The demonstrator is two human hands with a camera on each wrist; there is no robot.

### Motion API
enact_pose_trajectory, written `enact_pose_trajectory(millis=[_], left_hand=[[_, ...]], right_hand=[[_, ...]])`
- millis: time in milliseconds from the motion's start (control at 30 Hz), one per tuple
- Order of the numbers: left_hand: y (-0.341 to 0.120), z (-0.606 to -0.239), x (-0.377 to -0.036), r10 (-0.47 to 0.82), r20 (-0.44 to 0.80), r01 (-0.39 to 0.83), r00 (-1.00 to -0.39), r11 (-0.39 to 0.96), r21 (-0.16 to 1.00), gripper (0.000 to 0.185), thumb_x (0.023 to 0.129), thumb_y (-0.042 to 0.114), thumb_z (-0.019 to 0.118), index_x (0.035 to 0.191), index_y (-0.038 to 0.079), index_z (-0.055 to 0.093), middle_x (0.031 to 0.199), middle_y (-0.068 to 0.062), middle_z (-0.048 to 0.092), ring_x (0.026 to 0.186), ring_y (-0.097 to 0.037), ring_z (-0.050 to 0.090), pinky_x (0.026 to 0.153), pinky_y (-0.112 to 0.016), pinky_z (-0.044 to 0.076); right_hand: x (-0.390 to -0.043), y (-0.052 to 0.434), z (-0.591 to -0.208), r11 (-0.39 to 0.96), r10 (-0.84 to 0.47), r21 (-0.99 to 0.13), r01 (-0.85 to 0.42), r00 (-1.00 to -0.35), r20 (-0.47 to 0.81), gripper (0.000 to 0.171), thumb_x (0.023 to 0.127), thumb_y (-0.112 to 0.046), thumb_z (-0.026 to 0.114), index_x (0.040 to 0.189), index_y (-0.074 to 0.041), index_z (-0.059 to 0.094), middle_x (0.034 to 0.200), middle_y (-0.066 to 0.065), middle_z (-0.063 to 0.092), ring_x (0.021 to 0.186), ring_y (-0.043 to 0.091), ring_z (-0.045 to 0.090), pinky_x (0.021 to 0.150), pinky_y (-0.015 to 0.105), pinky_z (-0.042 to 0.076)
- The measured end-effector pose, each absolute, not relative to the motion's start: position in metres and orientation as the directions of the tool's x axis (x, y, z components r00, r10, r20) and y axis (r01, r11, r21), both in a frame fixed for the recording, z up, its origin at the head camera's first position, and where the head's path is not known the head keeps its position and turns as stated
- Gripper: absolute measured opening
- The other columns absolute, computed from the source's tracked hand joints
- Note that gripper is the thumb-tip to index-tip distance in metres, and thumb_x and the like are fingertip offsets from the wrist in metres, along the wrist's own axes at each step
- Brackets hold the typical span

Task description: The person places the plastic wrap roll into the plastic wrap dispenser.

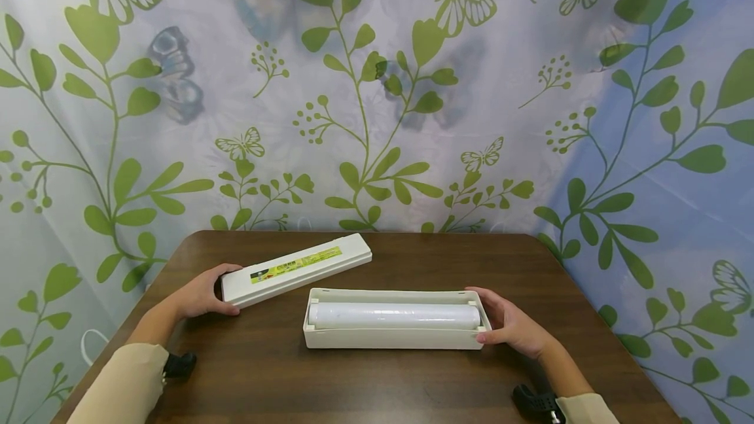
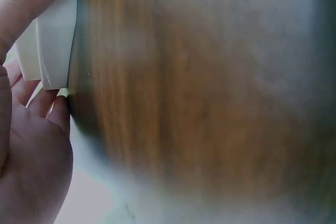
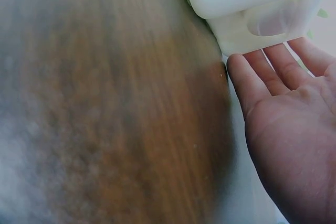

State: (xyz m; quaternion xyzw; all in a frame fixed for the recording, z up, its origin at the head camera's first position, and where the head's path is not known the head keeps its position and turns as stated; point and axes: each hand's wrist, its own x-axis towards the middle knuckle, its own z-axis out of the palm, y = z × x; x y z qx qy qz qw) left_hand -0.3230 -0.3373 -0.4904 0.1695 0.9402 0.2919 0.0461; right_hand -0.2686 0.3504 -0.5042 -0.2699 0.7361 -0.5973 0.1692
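Observation:
My left hand [image 1: 203, 293] grips the left end of a long white lid [image 1: 299, 269] with a yellow-green label. In the left wrist view, the thumb lies on one side of the lid's end [image 2: 56, 40] and the fingers on the other. To the right and nearer, an uncovered white cling film box [image 1: 391, 339] stands on the table. A roll of cling film [image 1: 394, 315] lies lengthwise inside it. My right hand [image 1: 518, 326] holds the box's right end, thumb at the near corner and fingers at the far one. The right wrist view shows fingers against the box end [image 3: 236, 35].
Both things are on a dark brown wooden table [image 1: 253, 371]. Behind it hangs a pale curtain [image 1: 377, 116] with green leaves and butterflies. Black straps [image 1: 179, 365] circle both wrists below light sleeves.

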Motion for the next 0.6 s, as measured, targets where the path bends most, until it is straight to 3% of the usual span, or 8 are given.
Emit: enact_pose_trajectory(millis=[200, 600], left_hand=[[-0.3381, -0.4915, -0.3216, 0.347, 0.027, 0.295, -0.938, 0.753, 0.588, 0.087, 0.073, 0.041, 0.092, 0.142, 0.006, 0.051, 0.132, -0.016, 0.061, 0.111, -0.026, 0.055, 0.093, -0.043, 0.045], [-0.3375, -0.4925, -0.3204, 0.337, 0.056, 0.304, -0.940, 0.749, 0.589, 0.079, 0.073, 0.040, 0.092, 0.135, 0.007, 0.054, 0.126, -0.011, 0.063, 0.106, -0.022, 0.055, 0.088, -0.032, 0.045]], right_hand=[[-0.2682, 0.3499, -0.5038, 0.156, -0.590, -0.968, -0.195, -0.804, 0.067, 0.089, 0.084, -0.004, 0.077, 0.156, 0.001, 0.026, 0.148, 0.027, 0.042, 0.120, 0.013, 0.058, 0.094, 0.035, 0.057], [-0.2686, 0.3496, -0.5043, 0.136, -0.597, -0.971, -0.195, -0.799, 0.077, 0.088, 0.085, -0.003, 0.077, 0.156, 0.001, 0.026, 0.149, 0.029, 0.041, 0.120, 0.014, 0.058, 0.094, 0.035, 0.057]])
